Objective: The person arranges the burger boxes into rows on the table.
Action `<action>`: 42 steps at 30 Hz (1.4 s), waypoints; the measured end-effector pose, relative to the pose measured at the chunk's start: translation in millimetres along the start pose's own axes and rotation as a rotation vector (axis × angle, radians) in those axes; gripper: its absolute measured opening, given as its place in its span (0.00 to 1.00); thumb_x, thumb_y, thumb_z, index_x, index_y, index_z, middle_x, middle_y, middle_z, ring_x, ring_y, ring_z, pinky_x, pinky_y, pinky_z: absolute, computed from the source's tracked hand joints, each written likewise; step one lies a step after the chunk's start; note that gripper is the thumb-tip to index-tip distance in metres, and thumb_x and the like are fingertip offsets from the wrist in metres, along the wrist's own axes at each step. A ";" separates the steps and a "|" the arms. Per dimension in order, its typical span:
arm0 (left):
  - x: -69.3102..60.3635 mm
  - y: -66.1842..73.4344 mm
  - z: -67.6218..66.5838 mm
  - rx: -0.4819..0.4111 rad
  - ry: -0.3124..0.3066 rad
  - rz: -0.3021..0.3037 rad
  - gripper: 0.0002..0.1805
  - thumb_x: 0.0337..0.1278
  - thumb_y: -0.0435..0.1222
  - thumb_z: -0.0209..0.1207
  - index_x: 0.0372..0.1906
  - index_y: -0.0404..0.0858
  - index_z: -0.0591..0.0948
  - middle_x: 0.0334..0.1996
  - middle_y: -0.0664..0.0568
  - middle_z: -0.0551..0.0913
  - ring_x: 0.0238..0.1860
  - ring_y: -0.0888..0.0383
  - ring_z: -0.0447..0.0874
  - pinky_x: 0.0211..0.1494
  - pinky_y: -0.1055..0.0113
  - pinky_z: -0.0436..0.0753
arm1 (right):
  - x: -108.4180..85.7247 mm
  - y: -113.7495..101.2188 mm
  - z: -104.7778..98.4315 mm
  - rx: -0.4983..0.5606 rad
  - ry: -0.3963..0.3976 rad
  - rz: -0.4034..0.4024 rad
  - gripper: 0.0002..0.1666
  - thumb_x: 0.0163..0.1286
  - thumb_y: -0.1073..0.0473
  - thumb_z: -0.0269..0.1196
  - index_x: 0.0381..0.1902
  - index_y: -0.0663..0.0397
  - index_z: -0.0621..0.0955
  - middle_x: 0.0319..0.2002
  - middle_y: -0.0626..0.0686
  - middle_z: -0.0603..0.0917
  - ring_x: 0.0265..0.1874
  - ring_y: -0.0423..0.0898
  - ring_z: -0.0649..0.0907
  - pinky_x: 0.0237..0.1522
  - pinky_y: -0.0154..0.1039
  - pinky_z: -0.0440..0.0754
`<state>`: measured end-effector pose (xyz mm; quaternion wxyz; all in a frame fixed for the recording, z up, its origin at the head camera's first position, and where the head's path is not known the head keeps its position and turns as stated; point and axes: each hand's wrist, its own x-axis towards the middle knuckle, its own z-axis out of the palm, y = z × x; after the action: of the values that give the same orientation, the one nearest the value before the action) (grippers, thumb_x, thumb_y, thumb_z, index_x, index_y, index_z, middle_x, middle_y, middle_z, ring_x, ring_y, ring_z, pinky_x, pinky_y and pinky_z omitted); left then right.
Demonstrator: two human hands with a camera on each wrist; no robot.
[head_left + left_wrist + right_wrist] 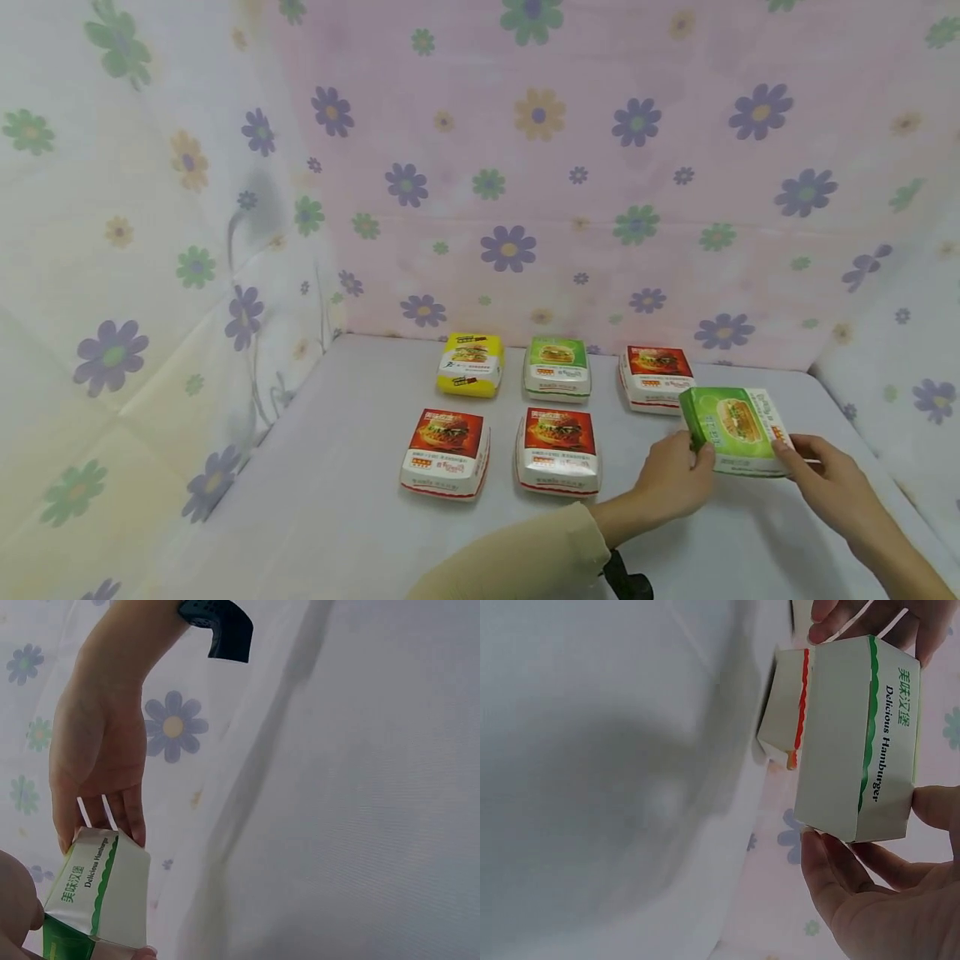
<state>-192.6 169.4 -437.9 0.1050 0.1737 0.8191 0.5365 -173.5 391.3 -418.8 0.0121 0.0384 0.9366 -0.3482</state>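
Note:
Both hands hold a green and white hamburger box (738,429) above the right side of the table, tilted and turned. My left hand (675,479) grips its left end, thumb on the near edge. At the right end, my right hand (828,479) pinches it between thumb and fingers. In the right wrist view the box's white side (836,742) carries the words "Delicious Hamburger". The left wrist view shows the same box (112,889) from its other side, partly cut off. Behind it, a red and white hamburger box (656,379) stands on the table.
On the white-covered table (322,500) stand more boxes. A yellow one (470,365) and a green one (557,368) are in the back row; two red ones (446,454) (557,452) stand in front. Flowered cloth (465,167) hangs behind and at both sides.

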 end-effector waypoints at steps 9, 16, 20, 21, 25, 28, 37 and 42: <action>-11.7 -23.1 -8.8 0.014 0.019 -0.066 0.18 0.78 0.45 0.51 0.54 0.35 0.80 0.29 0.58 0.75 0.28 0.65 0.71 0.30 0.70 0.74 | -3.6 -6.7 26.9 0.007 -0.088 0.031 0.43 0.84 0.40 0.43 0.68 0.81 0.62 0.62 0.82 0.69 0.57 0.75 0.77 0.41 0.53 0.84; -15.4 -36.4 -6.0 0.010 -0.009 -0.131 0.23 0.78 0.46 0.49 0.63 0.35 0.76 0.40 0.54 0.80 0.42 0.66 0.75 0.50 0.66 0.79 | -3.8 -5.0 39.4 0.006 -0.105 0.030 0.42 0.84 0.40 0.44 0.68 0.80 0.63 0.63 0.81 0.69 0.59 0.75 0.76 0.45 0.53 0.84; -17.4 -38.8 -6.5 0.032 0.007 -0.182 0.24 0.77 0.48 0.51 0.65 0.35 0.76 0.47 0.51 0.80 0.51 0.63 0.76 0.58 0.62 0.79 | -3.0 -3.5 45.1 0.006 -0.110 0.023 0.41 0.83 0.41 0.45 0.67 0.80 0.65 0.61 0.80 0.71 0.57 0.73 0.77 0.44 0.51 0.84; -17.9 -39.5 -6.8 0.039 0.010 -0.194 0.25 0.77 0.49 0.51 0.65 0.35 0.75 0.48 0.51 0.80 0.53 0.63 0.76 0.60 0.61 0.78 | -2.8 -3.2 46.4 0.004 -0.114 0.019 0.41 0.83 0.41 0.45 0.67 0.80 0.65 0.61 0.80 0.71 0.57 0.73 0.78 0.43 0.50 0.84; -18.0 -41.9 -8.5 0.061 0.014 -0.215 0.29 0.76 0.50 0.51 0.68 0.34 0.72 0.51 0.49 0.77 0.55 0.62 0.74 0.63 0.60 0.77 | -2.4 -2.1 49.6 0.009 -0.144 0.013 0.42 0.84 0.41 0.44 0.67 0.81 0.64 0.62 0.80 0.71 0.57 0.73 0.78 0.45 0.52 0.84; -17.2 -42.4 -10.1 0.072 0.009 -0.218 0.30 0.76 0.51 0.51 0.68 0.32 0.71 0.53 0.48 0.76 0.57 0.61 0.74 0.64 0.60 0.76 | -2.8 -2.2 49.5 0.017 -0.155 -0.002 0.43 0.84 0.41 0.44 0.69 0.81 0.62 0.63 0.81 0.70 0.58 0.73 0.78 0.46 0.51 0.84; -19.8 -37.9 -15.9 0.066 -0.004 -0.237 0.35 0.74 0.55 0.50 0.70 0.31 0.67 0.56 0.44 0.73 0.61 0.57 0.72 0.68 0.58 0.73 | 1.4 -2.1 37.3 0.014 -0.175 0.004 0.44 0.85 0.41 0.42 0.69 0.84 0.59 0.60 0.80 0.72 0.51 0.62 0.84 0.42 0.44 0.85; -22.6 -38.8 -17.3 0.078 0.009 -0.255 0.38 0.72 0.57 0.52 0.72 0.32 0.65 0.58 0.43 0.72 0.63 0.55 0.71 0.68 0.56 0.73 | 11.6 -5.3 28.0 0.033 -0.166 0.006 0.43 0.85 0.42 0.39 0.70 0.83 0.56 0.62 0.82 0.68 0.55 0.70 0.81 0.48 0.52 0.86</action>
<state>-184.8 131.7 -466.7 0.1619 0.0698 0.8553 0.4873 -185.6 369.8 -437.2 0.0902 0.0122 0.9264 -0.3653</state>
